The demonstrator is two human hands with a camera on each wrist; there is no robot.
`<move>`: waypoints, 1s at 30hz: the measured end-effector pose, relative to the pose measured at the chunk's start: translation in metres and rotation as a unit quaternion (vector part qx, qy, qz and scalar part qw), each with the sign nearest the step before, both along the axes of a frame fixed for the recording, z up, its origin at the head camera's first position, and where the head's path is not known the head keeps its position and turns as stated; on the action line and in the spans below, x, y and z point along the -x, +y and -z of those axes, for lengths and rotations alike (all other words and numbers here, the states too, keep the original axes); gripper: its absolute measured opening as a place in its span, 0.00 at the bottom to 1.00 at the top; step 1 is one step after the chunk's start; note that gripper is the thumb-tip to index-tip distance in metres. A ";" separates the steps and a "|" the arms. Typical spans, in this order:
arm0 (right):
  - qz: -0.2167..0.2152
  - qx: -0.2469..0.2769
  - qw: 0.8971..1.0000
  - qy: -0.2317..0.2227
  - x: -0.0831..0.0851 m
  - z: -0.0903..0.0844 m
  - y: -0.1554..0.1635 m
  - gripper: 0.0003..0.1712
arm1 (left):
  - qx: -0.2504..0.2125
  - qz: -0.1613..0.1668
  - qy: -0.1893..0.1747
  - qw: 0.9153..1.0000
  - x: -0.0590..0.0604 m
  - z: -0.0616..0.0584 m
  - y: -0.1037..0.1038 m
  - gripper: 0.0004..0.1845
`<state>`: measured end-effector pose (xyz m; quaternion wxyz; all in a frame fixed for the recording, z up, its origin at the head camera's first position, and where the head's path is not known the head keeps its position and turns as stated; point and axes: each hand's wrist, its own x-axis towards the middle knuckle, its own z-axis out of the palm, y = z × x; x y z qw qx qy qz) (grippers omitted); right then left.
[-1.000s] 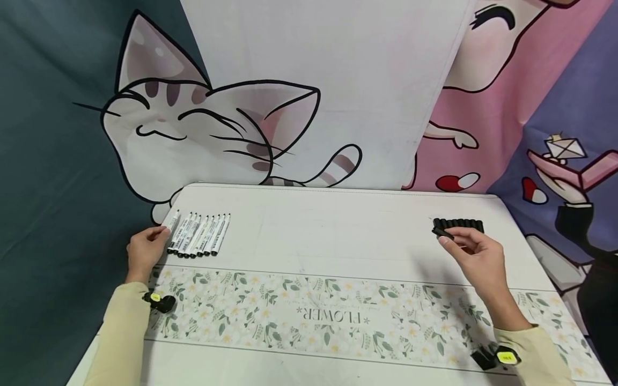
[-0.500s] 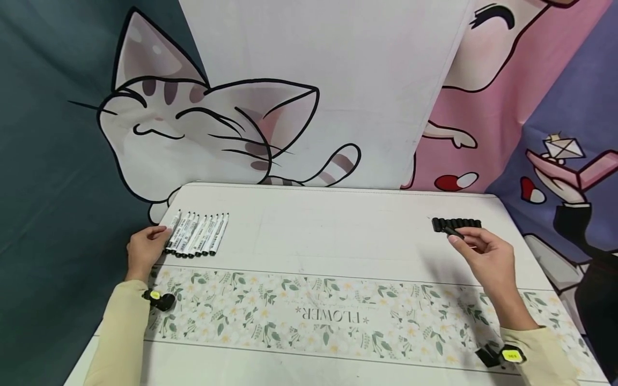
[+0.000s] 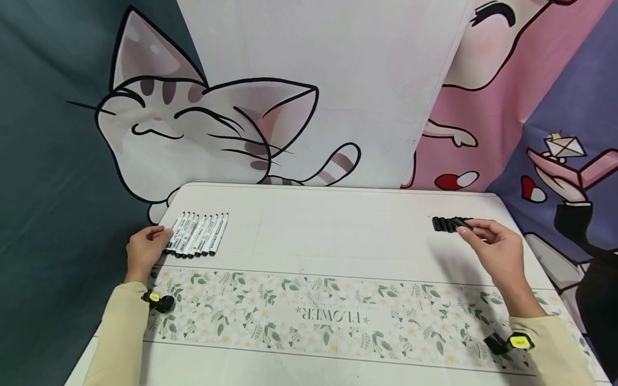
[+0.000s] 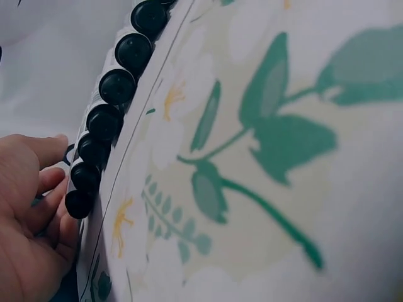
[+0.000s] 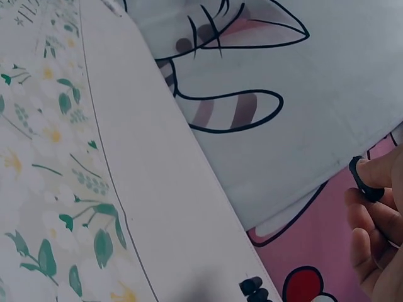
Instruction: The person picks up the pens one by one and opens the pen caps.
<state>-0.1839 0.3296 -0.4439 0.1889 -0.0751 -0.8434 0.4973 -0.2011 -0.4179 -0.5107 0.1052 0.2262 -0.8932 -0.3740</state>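
In the head view, a row of white markers [image 3: 195, 233] with black ends lies side by side at the left of the table. My left hand [image 3: 146, 252] pinches the leftmost marker at its side; in the left wrist view its curled fingers [image 4: 56, 189] lie beside the nearest black marker ends [image 4: 79, 204]. On the right, my right hand [image 3: 499, 254] pinches a small black marker cap [image 3: 462, 223] between thumb and fingers. The cap [image 5: 364, 182] shows in the right wrist view too. Under and behind it lies a row of black caps [image 3: 442, 224], partly hidden by this hand.
A white table mat [image 3: 328, 230] with a flowered band [image 3: 270, 311] covers the table. Behind it hangs a cloth printed with a cartoon cat [image 3: 154, 134]. A pink cloth [image 3: 463, 145] hangs at the back right.
My right hand has moved right along the row of caps, carrying the cap. The leftmost marker, first a little apart, now lies against its row; my left hand has hardly moved.
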 end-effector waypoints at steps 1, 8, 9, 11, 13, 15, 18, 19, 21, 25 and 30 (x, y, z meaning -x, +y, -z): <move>0.001 -0.002 1.000 -0.001 0.001 0.000 0.001 0.18 | 0.002 -0.003 0.006 1.000 0.000 -0.001 0.001 0.30; 0.013 -0.005 1.000 -0.013 0.006 0.002 0.008 0.19 | 0.038 0.007 0.061 0.997 -0.003 -0.005 0.012 0.29; 0.013 -0.004 1.000 -0.012 0.006 0.002 0.008 0.19 | 0.040 0.012 0.071 0.997 -0.003 -0.006 0.014 0.29; 0.009 0.000 1.000 -0.012 0.008 0.003 0.010 0.19 | 0.039 0.021 0.093 0.995 -0.005 -0.008 0.021 0.28; 0.007 0.003 1.000 -0.009 0.009 0.004 0.012 0.17 | 0.034 0.031 0.113 0.993 -0.006 -0.013 0.030 0.27; 0.007 0.006 1.000 -0.005 0.009 0.005 0.014 0.17 | 0.028 0.049 0.132 0.990 -0.008 -0.018 0.040 0.26; 0.009 0.012 1.000 -0.005 0.011 0.005 0.016 0.16 | 0.027 0.078 0.144 0.986 -0.011 -0.026 0.054 0.27; 0.011 0.014 1.000 -0.006 0.011 0.005 0.017 0.16 | 0.028 0.088 0.145 0.985 -0.012 -0.027 0.058 0.28; 0.014 0.021 1.000 -0.009 0.013 0.006 0.018 0.16 | 0.026 0.107 0.149 0.983 -0.013 -0.031 0.065 0.28; 0.020 0.024 0.999 -0.014 0.015 0.007 0.021 0.15 | 0.019 0.135 0.155 0.978 -0.016 -0.035 0.076 0.27; 0.029 0.031 0.999 -0.012 0.017 0.010 0.025 0.13 | 0.020 0.168 0.172 0.970 -0.024 -0.038 0.089 0.26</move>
